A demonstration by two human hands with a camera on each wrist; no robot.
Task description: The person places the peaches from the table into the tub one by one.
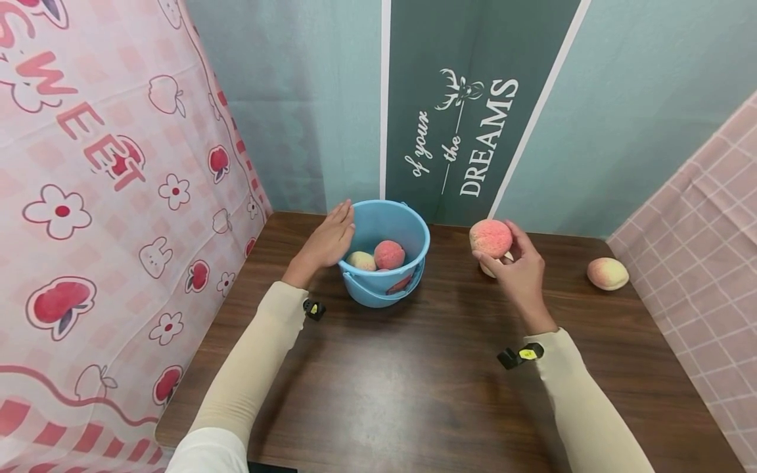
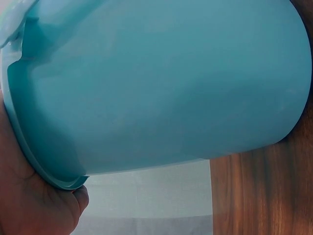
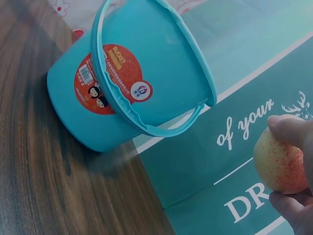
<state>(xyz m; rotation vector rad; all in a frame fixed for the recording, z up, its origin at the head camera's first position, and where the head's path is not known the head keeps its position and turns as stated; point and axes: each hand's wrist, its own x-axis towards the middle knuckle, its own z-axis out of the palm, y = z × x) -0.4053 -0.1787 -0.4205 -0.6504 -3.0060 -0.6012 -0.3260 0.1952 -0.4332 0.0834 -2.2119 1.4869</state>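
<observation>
One pink peach (image 1: 491, 238), pinched in the right hand (image 1: 522, 270) above the worktop (image 1: 378, 381), stands apart from a blue bucket (image 1: 387, 220), its rim touched by the left hand (image 1: 329, 238), fingers extended.

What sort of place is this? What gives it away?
Probably a staged recording corner, not an ordinary room: patterned pink cloth along one side of the wooden table, a "DREAMS" backdrop behind it, and black wrist cameras on the person.
</observation>
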